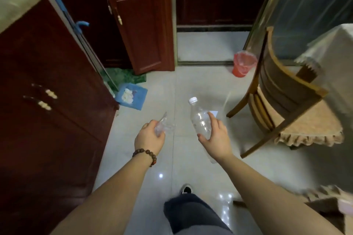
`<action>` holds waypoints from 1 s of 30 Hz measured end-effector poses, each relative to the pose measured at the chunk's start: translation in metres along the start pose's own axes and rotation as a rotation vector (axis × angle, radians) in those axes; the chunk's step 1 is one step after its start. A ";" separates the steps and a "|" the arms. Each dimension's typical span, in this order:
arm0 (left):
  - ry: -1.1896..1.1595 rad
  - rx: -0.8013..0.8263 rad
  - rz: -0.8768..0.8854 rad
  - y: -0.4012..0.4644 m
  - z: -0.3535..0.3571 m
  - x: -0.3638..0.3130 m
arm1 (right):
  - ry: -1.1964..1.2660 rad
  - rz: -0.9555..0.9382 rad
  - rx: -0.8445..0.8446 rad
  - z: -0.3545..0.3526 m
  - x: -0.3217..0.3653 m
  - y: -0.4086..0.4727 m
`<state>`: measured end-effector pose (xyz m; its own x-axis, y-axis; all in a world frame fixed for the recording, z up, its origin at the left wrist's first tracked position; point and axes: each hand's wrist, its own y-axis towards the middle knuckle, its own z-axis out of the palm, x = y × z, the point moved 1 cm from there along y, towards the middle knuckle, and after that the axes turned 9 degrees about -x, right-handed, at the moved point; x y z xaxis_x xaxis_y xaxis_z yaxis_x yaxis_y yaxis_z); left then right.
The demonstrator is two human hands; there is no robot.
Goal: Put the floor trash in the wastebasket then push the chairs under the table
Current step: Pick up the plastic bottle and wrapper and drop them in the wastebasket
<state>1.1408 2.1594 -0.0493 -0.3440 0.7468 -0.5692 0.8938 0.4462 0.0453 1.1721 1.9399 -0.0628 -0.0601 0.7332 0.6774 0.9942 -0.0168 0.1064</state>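
Presently a bottle [199, 118] is gripped in the right hand [215, 135] and crumpled plastic [162, 127] pinched in the left hand [150, 137] — both carried above the floor. The bin [242, 65] ahead, beside the chair [282, 89], should be neared before anything is released — dropped in, not tossed.

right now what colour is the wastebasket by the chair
Red, lined with a pinkish-red bag: the wastebasket, clearest in the head view.
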 end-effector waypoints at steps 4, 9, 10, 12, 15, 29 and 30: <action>-0.015 0.052 0.061 0.101 0.021 -0.053 | -0.008 0.029 -0.044 0.000 0.005 0.097; -0.028 0.101 0.111 0.214 0.063 -0.097 | 0.001 0.100 -0.096 0.010 0.000 0.207; -0.028 0.116 0.123 0.237 0.073 -0.104 | 0.001 0.117 -0.106 0.013 -0.003 0.230; -0.041 0.147 0.152 0.288 0.096 -0.118 | -0.011 0.145 -0.137 0.021 -0.012 0.278; -0.057 0.197 0.205 0.370 0.130 -0.138 | -0.030 0.212 -0.191 0.035 -0.025 0.353; -0.013 0.391 0.440 0.693 0.254 -0.284 | -0.081 0.584 -0.453 0.037 -0.073 0.638; -0.011 0.410 0.453 0.702 0.267 -0.296 | -0.081 0.603 -0.462 0.036 -0.081 0.649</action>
<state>1.9469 2.1202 -0.0680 0.0972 0.8119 -0.5756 0.9892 -0.1425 -0.0340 1.8256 1.8939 -0.0749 0.5059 0.5544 0.6608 0.7134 -0.6996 0.0408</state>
